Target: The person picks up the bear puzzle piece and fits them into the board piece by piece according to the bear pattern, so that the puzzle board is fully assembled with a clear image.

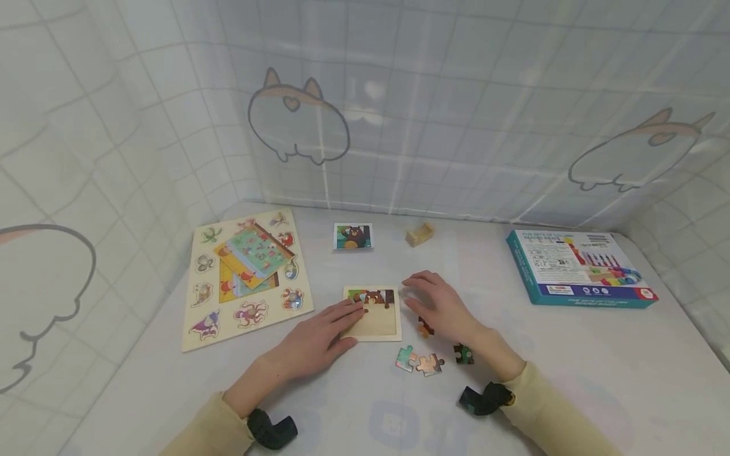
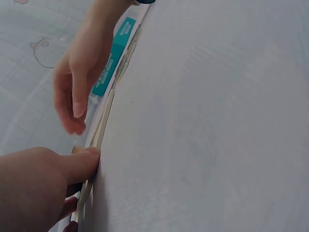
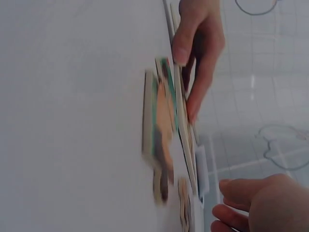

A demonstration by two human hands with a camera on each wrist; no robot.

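A shallow wooden puzzle tray [image 1: 381, 326] lies at the middle of the table, with bear-picture pieces [image 1: 373, 297] along its top. My left hand [image 1: 319, 339] rests on the tray's left side, fingers extended over it and thumb at its near left corner. Just right of the tray, my right hand [image 1: 441, 310] hovers with loosely bent fingers, holding nothing. Below its palm is a brown and orange piece [image 1: 424, 328], partly hidden. Nearer lie a teal jigsaw piece [image 1: 405, 358], a peach and brown piece [image 1: 430, 364] and a dark green piece [image 1: 464, 354].
A bear picture card [image 1: 353, 237] and a small wooden block [image 1: 420, 234] stand behind the tray. At left lies a sea-animal board [image 1: 199, 316] with picture sheets [image 1: 253, 256] on it. A teal-edged box [image 1: 582, 269] sits at right, and a patterned curtain [image 1: 428, 114] hangs behind.
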